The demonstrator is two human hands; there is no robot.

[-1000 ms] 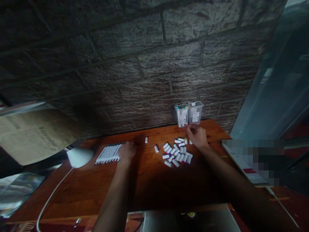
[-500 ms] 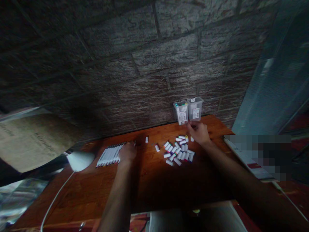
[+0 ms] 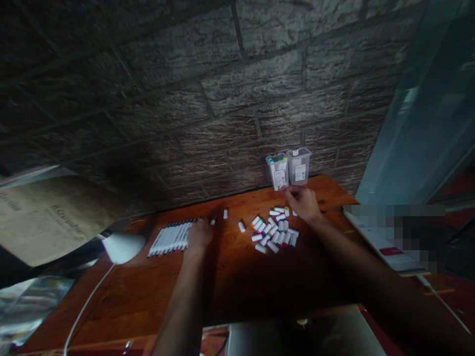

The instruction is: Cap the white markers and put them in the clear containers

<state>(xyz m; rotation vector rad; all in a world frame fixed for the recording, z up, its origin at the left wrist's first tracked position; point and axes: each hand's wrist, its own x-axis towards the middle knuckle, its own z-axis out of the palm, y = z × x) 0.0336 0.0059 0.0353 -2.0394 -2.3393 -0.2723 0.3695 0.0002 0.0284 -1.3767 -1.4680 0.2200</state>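
Head view: the left hand [image 3: 200,235] lies palm down at the right end of a row of white markers [image 3: 169,239], which lie side by side on the wooden tabletop [image 3: 230,282]. Its fingers curl, and a small pale tip [image 3: 213,221] shows just beyond them; I cannot tell whether they grip it. The right hand [image 3: 302,201] reaches close to the far edge, thumb and forefinger drawn together in front of the left clear container [image 3: 279,174]; whether they pinch anything, I cannot tell. That container holds upright pens, and the right clear container [image 3: 299,170] stands just beside it, both near the far edge by the brick wall [image 3: 222,104]. Short white caps [image 3: 272,231] with coloured bands are scattered nearer the viewer than the right hand, well inside the near edge. Two stray caps [image 3: 242,227] lie between the hands, with a band of wood separating them from the left hand. A broad stretch of wood runs from the cap pile to the near edge. At the tabletop's left side, a white cone-shaped object [image 3: 124,248] sits beside the marker row.
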